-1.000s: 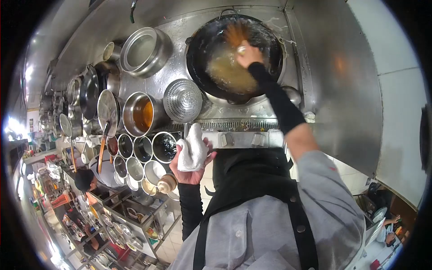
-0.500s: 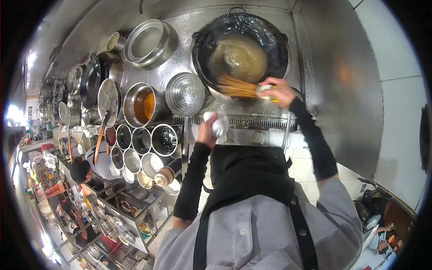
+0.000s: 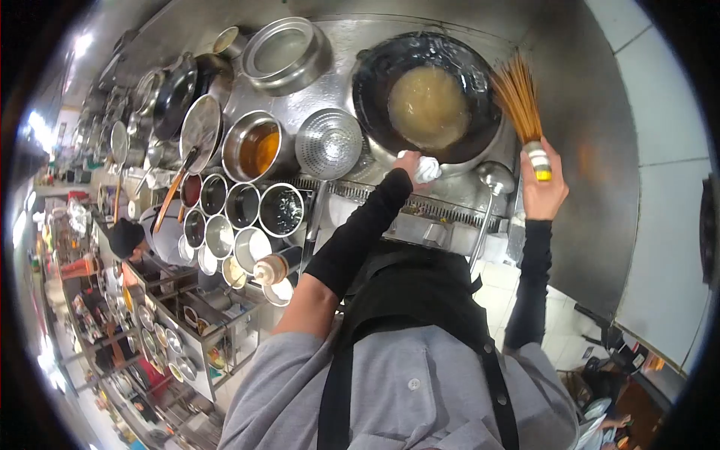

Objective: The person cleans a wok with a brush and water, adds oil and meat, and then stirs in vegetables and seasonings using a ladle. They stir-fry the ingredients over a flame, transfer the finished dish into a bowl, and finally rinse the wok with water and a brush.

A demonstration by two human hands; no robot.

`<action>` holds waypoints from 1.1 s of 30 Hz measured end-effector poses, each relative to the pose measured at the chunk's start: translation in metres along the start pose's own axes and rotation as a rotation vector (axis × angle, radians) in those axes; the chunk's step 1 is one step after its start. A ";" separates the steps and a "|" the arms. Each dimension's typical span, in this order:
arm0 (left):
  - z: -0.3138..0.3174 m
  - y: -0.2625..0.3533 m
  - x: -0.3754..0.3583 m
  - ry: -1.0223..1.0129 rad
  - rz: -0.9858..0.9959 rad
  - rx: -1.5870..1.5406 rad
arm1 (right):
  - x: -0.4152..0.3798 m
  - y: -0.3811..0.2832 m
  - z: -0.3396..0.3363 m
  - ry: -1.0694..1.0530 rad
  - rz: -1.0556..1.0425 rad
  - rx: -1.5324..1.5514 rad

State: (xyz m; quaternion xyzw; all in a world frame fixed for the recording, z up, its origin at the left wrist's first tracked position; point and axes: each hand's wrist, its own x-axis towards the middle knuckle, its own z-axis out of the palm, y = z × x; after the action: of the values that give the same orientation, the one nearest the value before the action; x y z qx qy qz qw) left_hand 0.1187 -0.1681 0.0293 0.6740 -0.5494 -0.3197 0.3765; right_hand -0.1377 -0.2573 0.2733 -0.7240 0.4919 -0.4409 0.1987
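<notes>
My right hand [image 3: 545, 184] grips the banded handle of a bamboo brush [image 3: 519, 97], bristles pointing up, to the right of the wok. My left hand [image 3: 408, 163] is closed on a white cloth [image 3: 427, 169] at the near rim of the wok. Cloudy tan liquid [image 3: 429, 106] lies in the bottom of the black wok [image 3: 373, 84]. A metal ladle [image 3: 496, 178] rests between the wok and my right hand, its handle toward me.
A perforated strainer [image 3: 328, 144] and a pot of amber liquid [image 3: 259, 148] stand left of the wok. Several round containers [image 3: 220, 235], a bottle [image 3: 271, 268] and lidded pans are further left. A co-worker [image 3: 129, 238] stands at the far left. A steel wall [image 3: 581, 150] is on the right.
The brush has left the wok and moved right, its bristles now upward. My left hand has moved right with the cloth to the wok's near rim. The whole view has shifted somewhat.
</notes>
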 end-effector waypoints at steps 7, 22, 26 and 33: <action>-0.018 0.041 -0.047 0.370 -0.772 -1.371 | -0.038 -0.024 0.004 -0.075 0.096 0.267; -0.051 0.054 -0.120 0.662 -0.761 -0.383 | -0.089 -0.038 0.044 -0.489 0.399 0.475; -0.071 0.087 -0.126 0.628 -0.807 -0.267 | -0.100 -0.045 0.055 -0.523 0.487 0.570; -0.072 0.119 -0.129 0.713 -0.666 -0.090 | -0.106 -0.043 0.061 -0.527 0.630 0.615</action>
State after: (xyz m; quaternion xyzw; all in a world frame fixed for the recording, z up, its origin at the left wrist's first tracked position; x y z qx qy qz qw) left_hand 0.0951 -0.0436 0.1699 0.8635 -0.1264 -0.1954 0.4474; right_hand -0.0774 -0.1530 0.2252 -0.5353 0.4669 -0.2865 0.6430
